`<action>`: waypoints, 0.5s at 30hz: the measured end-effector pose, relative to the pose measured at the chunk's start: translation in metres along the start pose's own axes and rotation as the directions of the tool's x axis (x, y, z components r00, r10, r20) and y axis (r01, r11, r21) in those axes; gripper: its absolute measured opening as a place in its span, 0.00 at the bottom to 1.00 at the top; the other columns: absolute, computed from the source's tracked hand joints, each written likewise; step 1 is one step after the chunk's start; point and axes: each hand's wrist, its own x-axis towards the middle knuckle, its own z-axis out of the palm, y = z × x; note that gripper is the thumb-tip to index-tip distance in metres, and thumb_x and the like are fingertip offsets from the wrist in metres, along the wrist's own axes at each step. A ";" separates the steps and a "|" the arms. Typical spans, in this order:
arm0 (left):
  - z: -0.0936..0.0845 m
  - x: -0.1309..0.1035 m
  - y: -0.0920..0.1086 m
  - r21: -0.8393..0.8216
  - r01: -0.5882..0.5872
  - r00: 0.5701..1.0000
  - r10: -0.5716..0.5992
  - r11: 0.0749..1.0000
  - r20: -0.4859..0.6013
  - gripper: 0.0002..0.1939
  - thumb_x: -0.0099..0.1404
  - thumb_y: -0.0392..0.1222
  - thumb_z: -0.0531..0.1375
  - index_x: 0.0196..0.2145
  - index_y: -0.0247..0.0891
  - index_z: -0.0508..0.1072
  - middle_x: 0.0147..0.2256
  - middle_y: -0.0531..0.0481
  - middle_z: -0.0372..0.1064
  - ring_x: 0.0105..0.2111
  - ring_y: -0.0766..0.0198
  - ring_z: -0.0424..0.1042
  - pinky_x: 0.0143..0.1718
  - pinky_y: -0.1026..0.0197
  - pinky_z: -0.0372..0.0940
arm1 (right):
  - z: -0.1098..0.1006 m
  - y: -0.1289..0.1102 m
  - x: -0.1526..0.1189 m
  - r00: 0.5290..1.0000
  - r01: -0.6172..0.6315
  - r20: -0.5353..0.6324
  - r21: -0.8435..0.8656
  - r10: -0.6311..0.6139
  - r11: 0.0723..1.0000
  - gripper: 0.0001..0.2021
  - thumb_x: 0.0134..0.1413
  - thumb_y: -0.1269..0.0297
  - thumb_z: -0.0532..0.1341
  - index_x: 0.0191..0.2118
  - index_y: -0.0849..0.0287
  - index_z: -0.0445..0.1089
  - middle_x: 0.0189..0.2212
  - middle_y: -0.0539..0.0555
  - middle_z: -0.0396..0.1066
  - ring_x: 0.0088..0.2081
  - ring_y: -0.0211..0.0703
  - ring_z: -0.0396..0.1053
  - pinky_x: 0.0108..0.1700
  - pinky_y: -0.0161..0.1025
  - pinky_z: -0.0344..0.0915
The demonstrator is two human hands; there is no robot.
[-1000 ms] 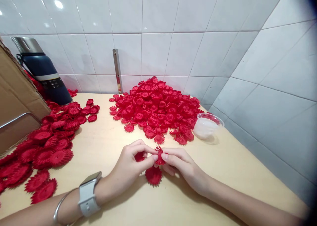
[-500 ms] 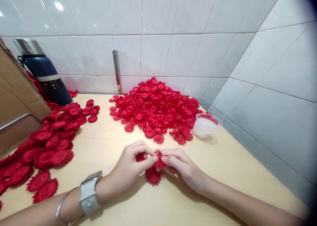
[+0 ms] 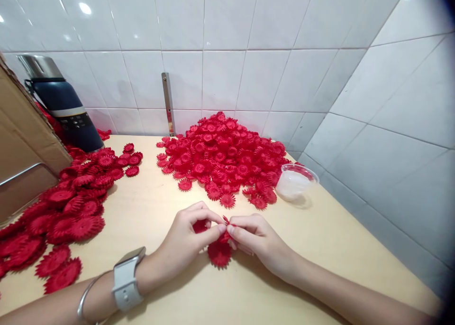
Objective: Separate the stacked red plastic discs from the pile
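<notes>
Between the fingertips of both hands is a small red fringed flower piece (image 3: 225, 236), mostly covered by the fingers. My left hand (image 3: 195, 230) pinches it from the left with thumb and forefinger, a watch and a bangle on that wrist. From the right, my right hand (image 3: 259, 239) pinches the same piece, its thumb close to the left thumb. Just below the fingers shows another red fringed disc (image 3: 219, 255); whether it lies on the table or hangs from a hand I cannot tell. A bit of red also shows behind the left thumb.
A large heap of red fringed flowers (image 3: 220, 159) lies against the tiled wall. Beside it stands a clear plastic bowl (image 3: 296, 182) with white contents. On the left are stacked larger red discs (image 3: 83, 206), a cardboard box (image 3: 26, 144) and a dark blue flask (image 3: 71, 109).
The right thumb and fingers have shifted slightly left, closer to the left fingertips. Less of the red flower piece shows between them now. The left hand stays almost in place.
</notes>
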 end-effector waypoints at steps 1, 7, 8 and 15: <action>0.000 0.000 0.000 -0.005 0.005 1.000 -0.005 1.000 0.004 0.05 0.56 0.36 0.57 0.27 0.36 0.73 0.29 0.51 0.64 0.28 0.68 0.65 0.30 0.65 0.60 | 0.000 0.000 0.000 1.000 0.002 -0.001 -0.003 -0.002 1.000 0.16 0.53 0.64 0.52 0.17 0.61 0.57 0.14 0.44 0.51 0.18 0.31 0.47 0.21 0.33 0.43; 0.000 -0.001 -0.002 -0.009 0.003 1.000 -0.003 1.000 0.018 0.04 0.56 0.35 0.57 0.27 0.36 0.73 0.29 0.51 0.64 0.29 0.67 0.66 0.31 0.65 0.61 | 0.000 -0.001 -0.001 1.000 -0.016 0.023 0.038 0.015 0.999 0.14 0.54 0.64 0.52 0.19 0.62 0.60 0.14 0.44 0.50 0.19 0.31 0.48 0.22 0.33 0.44; 0.000 -0.001 -0.002 -0.014 0.002 1.000 -0.002 1.000 0.024 0.04 0.56 0.35 0.57 0.26 0.36 0.72 0.29 0.51 0.63 0.29 0.67 0.66 0.31 0.65 0.61 | 0.000 -0.002 -0.001 0.999 -0.017 0.038 0.052 0.015 0.999 0.14 0.54 0.64 0.52 0.20 0.62 0.61 0.14 0.44 0.50 0.19 0.32 0.47 0.22 0.33 0.44; 0.002 -0.004 0.000 -0.105 0.028 0.995 -0.018 0.994 0.099 0.05 0.57 0.33 0.55 0.24 0.36 0.67 0.27 0.55 0.61 0.23 0.71 0.66 0.24 0.68 0.61 | 0.001 -0.004 -0.001 0.996 0.011 0.089 0.071 -0.018 0.997 0.16 0.53 0.65 0.50 0.17 0.60 0.54 0.14 0.45 0.49 0.19 0.32 0.47 0.22 0.33 0.45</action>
